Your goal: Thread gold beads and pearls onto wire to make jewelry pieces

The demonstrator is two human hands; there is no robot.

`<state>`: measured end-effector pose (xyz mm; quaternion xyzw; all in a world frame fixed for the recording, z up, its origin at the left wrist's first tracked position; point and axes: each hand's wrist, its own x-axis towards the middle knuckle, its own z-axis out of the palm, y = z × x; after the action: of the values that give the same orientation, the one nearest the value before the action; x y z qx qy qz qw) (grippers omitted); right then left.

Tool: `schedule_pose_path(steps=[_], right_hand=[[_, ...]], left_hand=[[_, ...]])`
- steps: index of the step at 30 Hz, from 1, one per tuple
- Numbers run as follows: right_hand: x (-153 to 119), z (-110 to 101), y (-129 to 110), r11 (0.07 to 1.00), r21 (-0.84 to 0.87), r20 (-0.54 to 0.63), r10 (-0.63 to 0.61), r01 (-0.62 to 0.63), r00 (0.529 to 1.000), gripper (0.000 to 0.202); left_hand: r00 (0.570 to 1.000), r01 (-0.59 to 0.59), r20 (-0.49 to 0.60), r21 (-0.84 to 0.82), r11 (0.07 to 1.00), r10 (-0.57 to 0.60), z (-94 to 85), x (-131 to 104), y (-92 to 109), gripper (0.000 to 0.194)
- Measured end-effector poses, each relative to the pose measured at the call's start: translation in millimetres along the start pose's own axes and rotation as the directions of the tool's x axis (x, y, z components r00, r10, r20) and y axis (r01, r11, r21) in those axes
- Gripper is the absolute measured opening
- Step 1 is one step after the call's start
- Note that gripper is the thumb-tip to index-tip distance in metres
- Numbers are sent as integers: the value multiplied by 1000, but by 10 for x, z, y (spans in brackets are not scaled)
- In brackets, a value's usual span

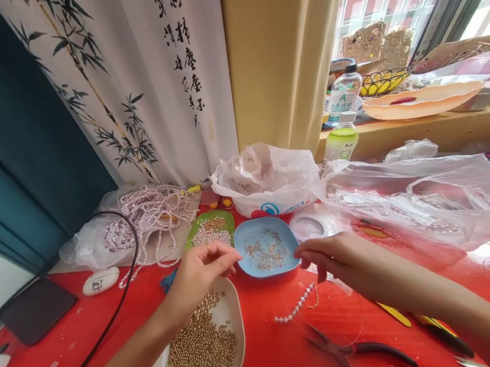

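Observation:
My left hand (213,265) is above the upper rim of a white tray (239,333) of gold beads (202,346), thumb and forefinger pinched together. Across from it, my right hand (327,252) is also pinched, at the right side of a blue dish (297,260) with small metal findings (269,252) in it. Whatever either pinch holds is too fine to make out. Below the right hand, on the red table, lies a short strand of pearly beads (298,307) with a small gold chain (315,297) at its end. Dark-handled pliers (343,349) lie open nearer me.
A green dish (232,224) of pink and gold beads sits behind my left hand. Pearl strands (146,216) spill from a bag at the left. Plastic bags (267,184) stand at the back. A black cable (135,250) loops at left; yellow-handled tools (442,332) lie beneath my right forearm.

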<state>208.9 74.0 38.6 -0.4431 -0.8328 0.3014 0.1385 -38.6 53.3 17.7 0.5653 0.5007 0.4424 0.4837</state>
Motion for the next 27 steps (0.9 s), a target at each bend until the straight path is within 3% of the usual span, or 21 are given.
schedule_pose_path(steps=[3, 7, 10, 14, 17, 21, 24, 27], right_hand=[[15, 89, -128, 960, 282, 32, -10, 0, 999, 28], [7, 238, -317, 785, 616, 195, -75, -63, 978, 33], [12, 310, -419, 691, 708, 304, -109, -148, 947, 26], [52, 374, -419, 615, 767, 260, -35, -184, 965, 20], [75, 408, -371, 636, 749, 242, -5, -184, 970, 22], [78, 424, -346, 732, 657, 272, -4, -183, 962, 16], [78, 430, -327, 789, 573, 322, 31, -220, 946, 17], [87, 489, -281, 788, 552, 357, 71, -271, 932, 16]], left_hand=[[990, -136, 49, 60, 989, 133, 67, -90, 46, 11], [978, -210, 33, 90, 974, 207, 155, -217, 82, 7], [975, -220, 27, 124, 968, 218, 193, -275, 105, 9], [980, -196, -3, 167, 966, 199, 182, -263, 133, 10], [988, -155, 23, 184, 971, 153, 149, -216, 143, 12], [988, -139, 96, 250, 958, 118, 96, -150, 144, 12], [987, -158, 65, 322, 933, 145, 33, -95, 126, 14], [989, -149, 41, 397, 906, 145, -47, -32, 63, 17]])
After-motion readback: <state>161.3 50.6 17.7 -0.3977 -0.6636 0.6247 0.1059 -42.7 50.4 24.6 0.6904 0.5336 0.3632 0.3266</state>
